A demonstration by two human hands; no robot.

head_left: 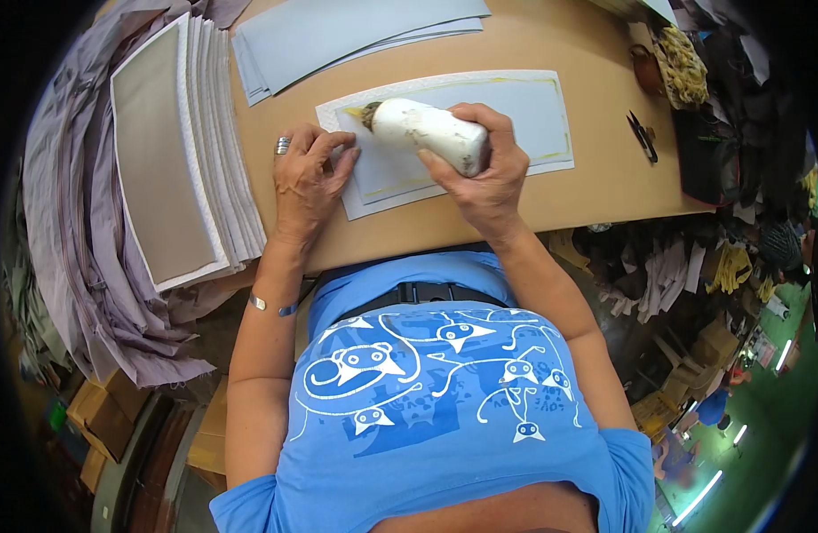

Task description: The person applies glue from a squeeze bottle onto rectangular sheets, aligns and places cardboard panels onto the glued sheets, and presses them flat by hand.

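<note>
My right hand [493,164] is wrapped round a white squeeze bottle [427,129], tilted with its dirty, yellowish nozzle toward the left end of a pale grey panel [480,133]. The panel lies on a slightly larger white textured sheet [564,124], and a yellow line runs along its edges. At the left edge of the panel, my left hand [307,178] has its fingers curled, thumb and forefinger closed on the corner area. Whether the nozzle tip touches the panel I cannot tell.
A stack of white-edged panels [174,151] stands left, beside mauve cloth [71,204]. More grey sheets [356,40] lie at the back of the tan table [604,71]. Thread snips [643,138] and a brown pot [647,71] are at the right.
</note>
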